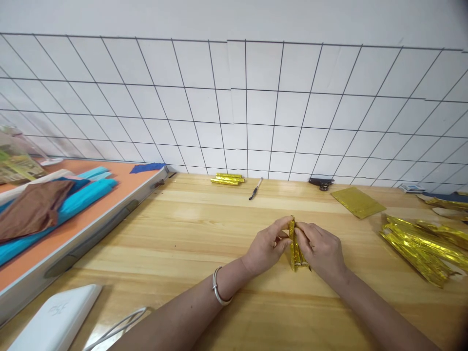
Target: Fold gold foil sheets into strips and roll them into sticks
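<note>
While both hands meet over the pale striped wooden tabletop [175,258], a narrow, shiny gold foil piece folded lengthwise [292,251] stands between them, its lower end close to the wood; whether it touches cannot be told. The left hand [266,243], on whose wrist sits a silver-coloured metal bangle [215,287], is partly closed, thumb and forefinger pinching the foil from its left side. The right hand [323,248] is curled, its thumb and fingertips gripping the same piece near the top from the right. Beyond the left hand lies a slim black-and-clear pen [255,189], and just left of that a small stack of narrow gold foil rolls [227,180], near the white tiled wall [263,112]. Beyond the right hand are a small black object [321,182] and, farther right, a flat gold foil square [358,202]. Right of the right hand spreads a loose pile of glossy gold foil strips [420,243]. Well left of the left hand, turquoise rolled material [87,201] and a crumpled brown sheet [36,209] lie on an orange surface [120,187]; nearer, a flat white plastic device [54,319] rests beside a thin white cable [122,321].
</note>
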A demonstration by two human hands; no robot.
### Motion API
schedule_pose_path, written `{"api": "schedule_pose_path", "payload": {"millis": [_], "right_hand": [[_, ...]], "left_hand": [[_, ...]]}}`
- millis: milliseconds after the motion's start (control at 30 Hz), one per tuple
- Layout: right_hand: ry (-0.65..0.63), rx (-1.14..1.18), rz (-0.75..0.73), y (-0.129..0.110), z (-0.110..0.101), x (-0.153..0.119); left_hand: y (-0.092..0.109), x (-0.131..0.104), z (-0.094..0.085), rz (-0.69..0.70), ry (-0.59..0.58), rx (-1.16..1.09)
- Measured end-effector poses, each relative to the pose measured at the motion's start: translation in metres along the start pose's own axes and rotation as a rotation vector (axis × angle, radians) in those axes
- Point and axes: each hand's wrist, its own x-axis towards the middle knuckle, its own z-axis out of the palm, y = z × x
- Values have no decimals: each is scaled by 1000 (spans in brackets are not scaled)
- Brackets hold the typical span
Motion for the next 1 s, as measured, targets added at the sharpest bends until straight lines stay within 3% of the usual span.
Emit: {"api": "schedule_pose_path", "payload": {"millis": [200,600,867,1000], "right_hand": [[23,37,-84,-4,-3,0],[23,64,-43,-4,-3,-1],[63,52,-56,-6,-1,-2],[74,28,-100,-7,-1,-4]], "left_hand": [[-2,0,1,-42,34,-46],[-8,0,2,8,116,-189],[0,4,-4,124,255,-50],[5,6,-5,116,271,-25]]}}
